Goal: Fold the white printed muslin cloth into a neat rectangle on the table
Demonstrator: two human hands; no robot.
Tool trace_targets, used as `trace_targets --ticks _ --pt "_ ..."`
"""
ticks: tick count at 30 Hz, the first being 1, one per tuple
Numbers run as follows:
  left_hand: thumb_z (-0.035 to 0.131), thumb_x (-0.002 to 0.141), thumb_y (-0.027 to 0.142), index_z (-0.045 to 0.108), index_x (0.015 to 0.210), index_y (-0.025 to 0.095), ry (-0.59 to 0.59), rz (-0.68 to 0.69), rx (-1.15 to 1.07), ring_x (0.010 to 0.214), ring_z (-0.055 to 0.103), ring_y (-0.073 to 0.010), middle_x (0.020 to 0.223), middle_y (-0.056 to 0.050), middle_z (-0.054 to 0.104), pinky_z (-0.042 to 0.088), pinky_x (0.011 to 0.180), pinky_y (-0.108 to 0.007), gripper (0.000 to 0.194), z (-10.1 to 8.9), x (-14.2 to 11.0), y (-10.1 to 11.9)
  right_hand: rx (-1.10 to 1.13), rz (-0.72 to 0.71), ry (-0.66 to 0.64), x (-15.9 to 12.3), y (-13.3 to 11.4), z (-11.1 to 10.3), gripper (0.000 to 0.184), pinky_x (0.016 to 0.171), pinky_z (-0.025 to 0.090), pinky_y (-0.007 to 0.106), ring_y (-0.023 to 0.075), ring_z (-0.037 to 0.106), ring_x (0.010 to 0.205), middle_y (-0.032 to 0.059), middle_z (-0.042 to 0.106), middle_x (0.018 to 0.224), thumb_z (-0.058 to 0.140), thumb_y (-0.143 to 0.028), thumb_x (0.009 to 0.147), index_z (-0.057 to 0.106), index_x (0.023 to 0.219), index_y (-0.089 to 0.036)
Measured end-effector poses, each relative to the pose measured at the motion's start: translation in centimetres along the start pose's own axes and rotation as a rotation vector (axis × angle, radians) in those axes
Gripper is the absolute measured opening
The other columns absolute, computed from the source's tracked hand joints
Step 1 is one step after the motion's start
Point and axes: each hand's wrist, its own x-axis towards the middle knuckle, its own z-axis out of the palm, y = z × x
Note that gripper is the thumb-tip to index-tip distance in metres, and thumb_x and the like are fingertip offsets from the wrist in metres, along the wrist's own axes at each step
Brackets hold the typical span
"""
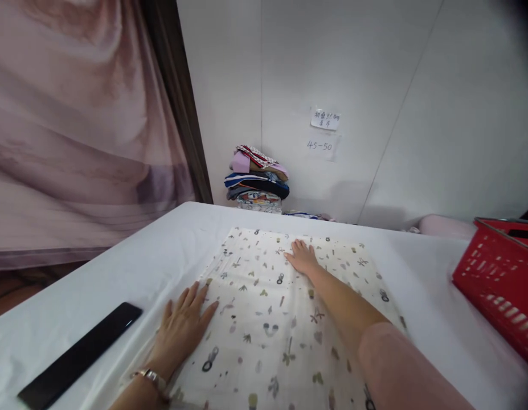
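Note:
A white cloth printed with small plants and shapes point(264, 307) lies spread flat on the white-covered table. My left hand point(184, 319) rests palm down on the cloth's left edge, its fingers spread. A bracelet circles that wrist. Farther forward, my right hand point(303, 257) presses flat near the cloth's far edge, fingers apart, the arm stretched across the fabric. Neither hand grips anything. The near end of the cloth runs out of view at the bottom.
A long black flat object point(82, 356) lies on the tabletop point(170, 239) at left. At right stands a red plastic basket point(498, 285). Folded fabrics point(258, 179) are stacked beyond the far edge, by a wall with paper notes point(325, 119). A pinkish curtain point(76, 125) hangs at left.

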Motion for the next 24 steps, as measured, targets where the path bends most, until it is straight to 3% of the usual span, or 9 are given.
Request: trace_targets --ticks 6,11,16,20,24 --pt "0.03 0.083 0.054 0.032 0.14 0.022 0.013 -0.013 -0.006 0.134 0.025 -0.0269 0.148 -0.005 0.027 0.016 0.108 -0.05 0.066 0.0 0.1 0.1 -0.022 -0.021 -0.065 1.2 1.0 0.5 0.07 0.107 0.004 0.047 0.0233 -0.002 0.138 0.0049 0.002 0.153 0.017 -0.06 0.086 0.016 0.143 -0.019" --pt "0.029 0.083 0.054 0.03 0.141 0.023 0.034 -0.007 -0.007 0.134 0.026 -0.0265 0.147 -0.004 0.027 0.016 0.108 -0.049 0.065 0.4 -0.1 -0.1 -0.043 -0.016 -0.017 2.7 1.3 0.1 0.073 0.108 0.0 0.047 0.022 -0.003 0.138 0.0044 0.001 0.153 0.015 -0.061 0.086 0.012 0.144 -0.018" --pt "0.028 0.084 0.055 0.032 0.14 0.023 0.014 -0.03 0.002 0.134 0.025 -0.0256 0.148 -0.004 0.026 0.017 0.108 -0.048 0.065 0.0 -0.2 0.3 -0.044 -0.001 -0.057 3.8 1.9 -0.1 0.075 0.108 -0.002 0.049 0.0229 -0.003 0.138 0.0035 -0.001 0.153 0.014 -0.061 0.085 0.012 0.145 -0.016" --pt "0.028 0.083 0.055 0.033 0.14 0.023 0.02 -0.045 -0.01 0.134 0.025 -0.0254 0.147 -0.004 0.027 0.019 0.108 -0.047 0.065 -0.3 -0.2 0.5 -0.031 0.007 -0.069 4.2 0.4 -0.6 0.076 0.108 0.001 0.05 0.0241 -0.003 0.138 0.006 -0.001 0.153 0.016 -0.062 0.085 0.012 0.145 -0.016" --pt "0.029 0.083 0.055 0.033 0.14 0.023 0.033 -0.047 -0.019 0.134 0.026 -0.0259 0.147 -0.004 0.027 0.02 0.108 -0.047 0.065 0.0 -0.3 0.4 -0.041 -0.149 0.008 5.3 -2.8 0.1 0.074 0.108 -0.002 0.047 0.0203 -0.005 0.138 0.0039 0.0 0.153 0.015 -0.062 0.085 0.01 0.145 -0.018"
